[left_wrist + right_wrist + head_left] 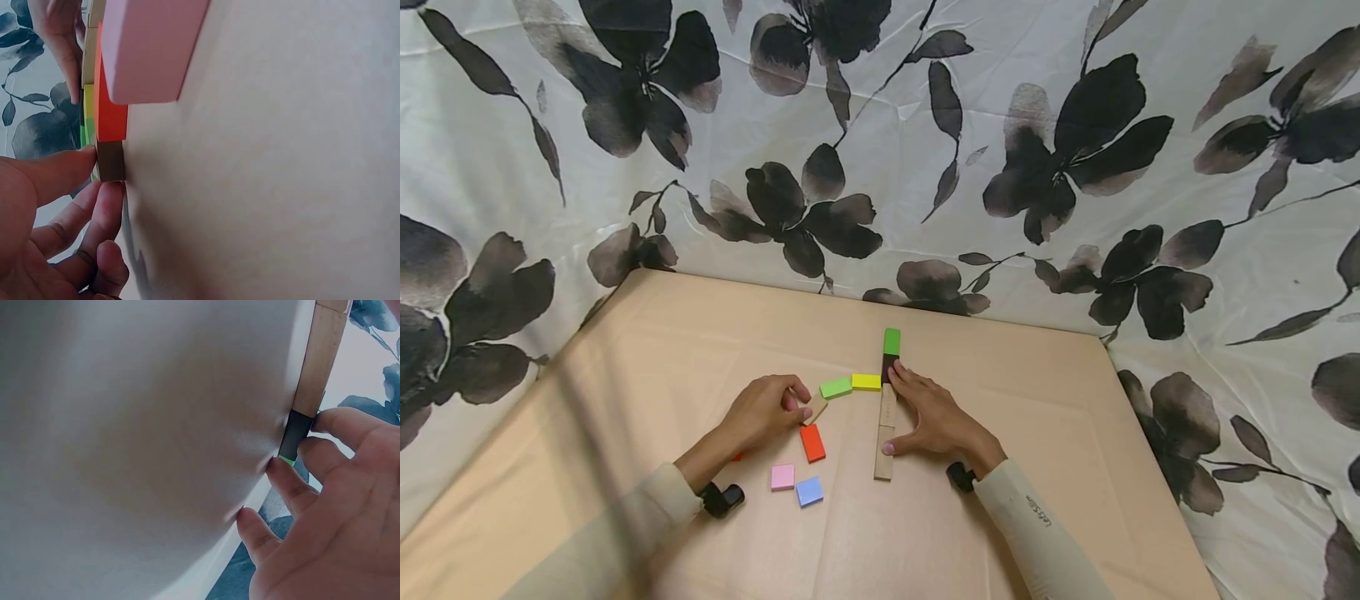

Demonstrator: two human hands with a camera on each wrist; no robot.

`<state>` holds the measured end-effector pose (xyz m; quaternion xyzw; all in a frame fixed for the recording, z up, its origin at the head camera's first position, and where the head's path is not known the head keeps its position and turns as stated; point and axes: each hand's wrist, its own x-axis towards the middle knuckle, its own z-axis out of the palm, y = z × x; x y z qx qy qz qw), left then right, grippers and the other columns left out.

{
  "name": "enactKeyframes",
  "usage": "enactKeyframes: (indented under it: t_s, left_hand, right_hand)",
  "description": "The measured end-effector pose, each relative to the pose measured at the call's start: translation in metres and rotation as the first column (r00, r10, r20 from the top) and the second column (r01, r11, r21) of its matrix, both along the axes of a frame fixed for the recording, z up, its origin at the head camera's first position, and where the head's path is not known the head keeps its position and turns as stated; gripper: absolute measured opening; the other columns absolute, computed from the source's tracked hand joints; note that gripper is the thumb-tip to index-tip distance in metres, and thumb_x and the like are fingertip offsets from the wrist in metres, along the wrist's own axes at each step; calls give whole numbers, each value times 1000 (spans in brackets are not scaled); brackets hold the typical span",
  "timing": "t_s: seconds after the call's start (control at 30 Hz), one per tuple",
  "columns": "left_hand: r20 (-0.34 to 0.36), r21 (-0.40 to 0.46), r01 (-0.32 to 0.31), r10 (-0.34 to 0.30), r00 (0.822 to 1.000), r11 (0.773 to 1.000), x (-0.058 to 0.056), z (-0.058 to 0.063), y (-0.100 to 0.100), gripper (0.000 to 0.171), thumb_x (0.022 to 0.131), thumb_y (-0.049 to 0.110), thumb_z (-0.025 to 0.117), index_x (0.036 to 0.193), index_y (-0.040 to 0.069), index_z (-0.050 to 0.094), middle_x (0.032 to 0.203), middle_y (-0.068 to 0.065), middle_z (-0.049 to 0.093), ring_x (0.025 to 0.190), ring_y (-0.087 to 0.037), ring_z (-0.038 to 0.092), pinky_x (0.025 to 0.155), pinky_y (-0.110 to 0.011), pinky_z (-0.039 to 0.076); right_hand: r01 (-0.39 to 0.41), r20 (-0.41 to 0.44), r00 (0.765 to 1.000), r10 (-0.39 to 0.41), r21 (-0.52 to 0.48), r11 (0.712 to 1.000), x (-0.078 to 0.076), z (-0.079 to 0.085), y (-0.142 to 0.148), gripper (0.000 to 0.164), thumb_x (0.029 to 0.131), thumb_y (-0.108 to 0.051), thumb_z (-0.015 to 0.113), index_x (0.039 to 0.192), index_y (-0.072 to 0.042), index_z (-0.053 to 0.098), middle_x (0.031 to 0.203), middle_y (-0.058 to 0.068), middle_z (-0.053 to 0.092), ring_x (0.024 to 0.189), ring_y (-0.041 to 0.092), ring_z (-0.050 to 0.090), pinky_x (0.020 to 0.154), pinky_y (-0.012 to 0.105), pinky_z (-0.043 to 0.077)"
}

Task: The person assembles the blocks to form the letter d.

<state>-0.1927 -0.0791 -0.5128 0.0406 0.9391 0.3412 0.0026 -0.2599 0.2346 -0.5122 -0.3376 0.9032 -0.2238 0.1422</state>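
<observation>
Wooden block (817, 408) pinched in the left hand (763, 414)
It lies between light-green block (836, 388) and red block (812, 444); the right hand (936, 414), fingers spread wide, touches the black block (887, 365).

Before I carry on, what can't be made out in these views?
Head: red piece, mostly hidden by the left hand.
Head: right sleeve lettering, too small to read surely.
Left wrist: pink block, cut off by the top edge.
Right wrist: green block, mostly hidden behind fingers.
</observation>
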Motion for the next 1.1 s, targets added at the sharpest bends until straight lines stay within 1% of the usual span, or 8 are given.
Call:
enactKeyframes:
  t_s: [0.17, 0.4, 0.7, 0.8, 0.9, 1.0, 1.1]
  left_hand:
    - [-2, 7, -4, 4, 1000, 1000, 2, 0, -1, 15, 91, 15, 83, 104, 11, 76, 76, 2, 66, 74, -14, 56, 73, -32, 43]
    - [-48, -14, -5, 4, 999, 1000, 2, -1, -2, 13, 91, 14, 81, 103, 11, 76, 73, 3, 64, 77, -14, 54, 74, -32, 42]
    - [-47, -10, -6, 6, 999, 1000, 2, -2, -2, 15, 92, 16, 81, 105, 11, 76, 74, 4, 65, 79, -15, 55, 75, -32, 42]
    - [-38, -10, -8, 7, 999, 1000, 4, -2, -2, 22, 90, 22, 84, 108, 12, 75, 77, 4, 66, 81, -16, 55, 75, -31, 42]
    - [-16, -26, -3, 2, 1000, 1000, 7, -2, -4, 37, 84, 30, 91, 113, 14, 73, 82, 3, 65, 86, -17, 55, 74, -31, 42]
    - [-5, -57, 23, -23, 1000, 998, 10, -3, -5, 51, 79, 38, 94, 118, 15, 70, 87, 2, 63, 91, -17, 54, 76, -31, 41]
    - [-5, -69, 37, -38, 999, 997, 12, -4, -6, 56, 77, 40, 96, 120, 15, 68, 89, 2, 62, 91, -17, 53, 77, -32, 41]
  right_hand:
    - [-8, -2, 1000, 8, 3, 1000, 0, 0, -1, 127, 77, -57, 91, 171, -13, 17, 180, 5, 9, 166, 35, 14, 128, 66, 19]
    - [-8, -3, 1000, 8, 10, 1000, -1, -2, -1, 127, 77, -56, 91, 171, -13, 16, 181, 5, 8, 166, 35, 14, 128, 66, 19]
    - [-5, 0, 1000, 5, 8, 1000, 0, 0, -1, 127, 77, -57, 91, 171, -13, 16, 181, 4, 8, 167, 35, 13, 129, 65, 18]
    - [-5, -2, 1000, 5, 9, 1000, 0, 1, -1, 127, 77, -57, 91, 171, -13, 17, 181, 5, 8, 167, 35, 13, 129, 65, 18]
    - [-5, -3, 1000, 5, 9, 1000, 0, 0, -1, 127, 78, -57, 90, 171, -13, 17, 181, 5, 8, 167, 35, 14, 129, 65, 19]
    - [-2, -2, 1000, 2, 7, 1000, -1, -1, -1, 127, 77, -57, 91, 171, -13, 17, 181, 4, 8, 166, 35, 14, 129, 65, 19]
    - [1, -4, 1000, 0, 8, 1000, -1, -2, 0, 128, 77, -57, 91, 171, -13, 16, 181, 4, 8, 166, 35, 14, 129, 65, 19]
